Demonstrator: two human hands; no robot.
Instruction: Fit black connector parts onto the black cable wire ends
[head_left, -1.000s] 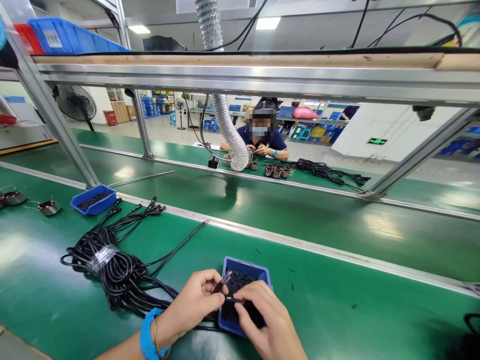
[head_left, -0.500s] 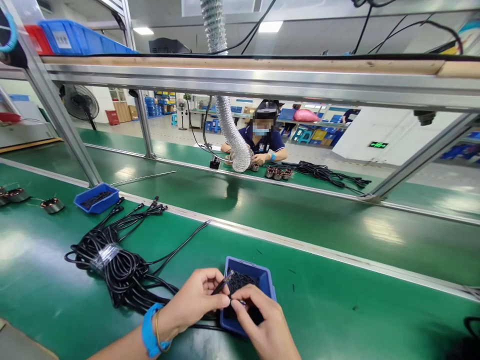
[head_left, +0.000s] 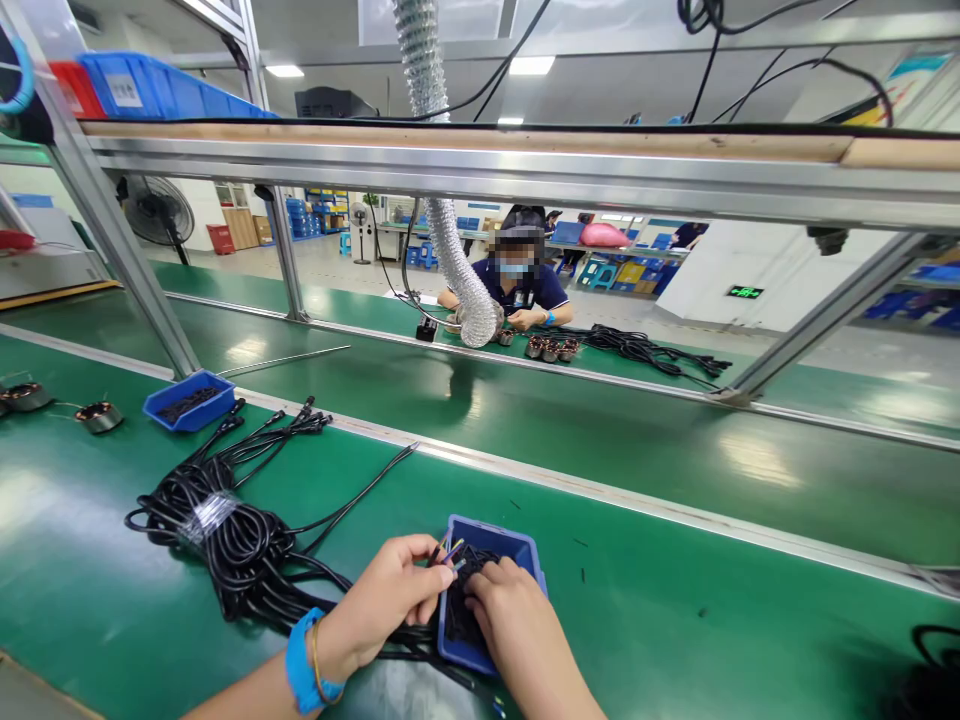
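My left hand [head_left: 394, 595] pinches the end of a black cable, and thin coloured wires [head_left: 452, 550] poke out past its thumb and fingertips. Just right of it, my right hand [head_left: 517, 615] reaches into a blue bin [head_left: 537, 560] filled with short black tube pieces [head_left: 466, 622]. Its fingers are curled and close together, and the fingertips are hidden among the pieces. A big bundle of black cables [head_left: 251, 550], bound with clear wrap [head_left: 210, 515], lies left of my hands, some cables running beneath my left wrist.
Another small blue bin [head_left: 214, 408] with black pieces stands at the far left near copper-wound coils [head_left: 99, 417]. A metal strip [head_left: 600, 490] edges the green table. Overhead runs a shelf beam [head_left: 480, 165] with a flexible duct [head_left: 442, 230]. Across sits a co-worker [head_left: 487, 280].
My right hand has left the wire ends at my left fingertips and dipped into the bin. The coloured wires now show more clearly, spread apart. My left hand has hardly moved.
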